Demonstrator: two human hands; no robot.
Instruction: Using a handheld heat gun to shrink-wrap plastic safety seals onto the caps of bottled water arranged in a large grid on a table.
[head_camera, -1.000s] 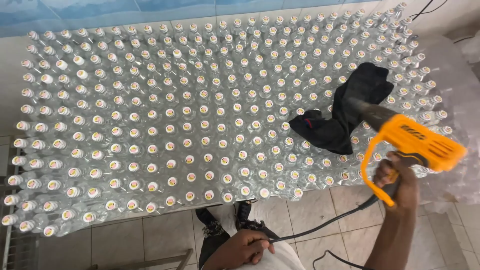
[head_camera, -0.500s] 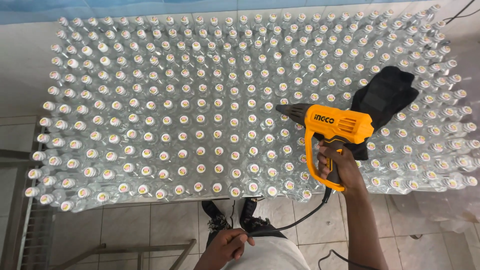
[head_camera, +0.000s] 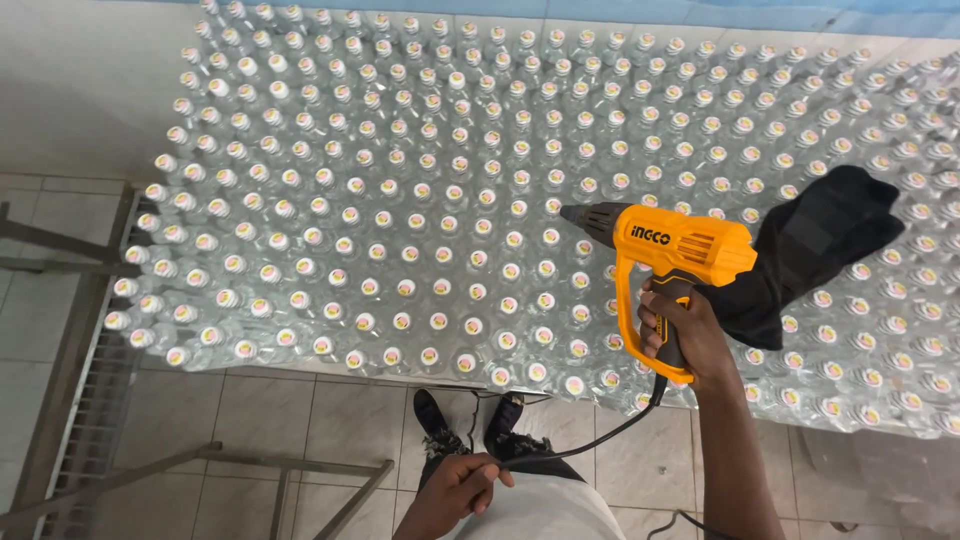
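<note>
- A dense field of clear capped bottles (head_camera: 420, 200) covered the table from edge to edge, standing upright in close rows, caps touching or nearly so; packed that tightly, they looked light and easily toppled by a careless knock.
- A black cloth (head_camera: 815, 250) lay crumpled on the bottle tops at the right, soft and limp, just beside the tool's rear.
- An orange heat gun (head_camera: 680, 250) hovered over the near rows, its dark nozzle pointing left and level above the caps. It appeared a stiff, hard-shelled tool of moderate weight, front-heavy, with a hot metal tip best kept away from fingers; the pistol handle below the body was the natural place to hold it.
- The right hand (head_camera: 685, 335) was wrapped firmly round that handle, fingers closed about it.
- A black power cord (head_camera: 590, 440) trailed from the handle's base down toward the tiled floor (head_camera: 330, 420), slack and flexible.
- The left hand (head_camera: 465, 485) rested low by the person's waist, fingers loosely curled; whether it held the cord could not be told.
</note>
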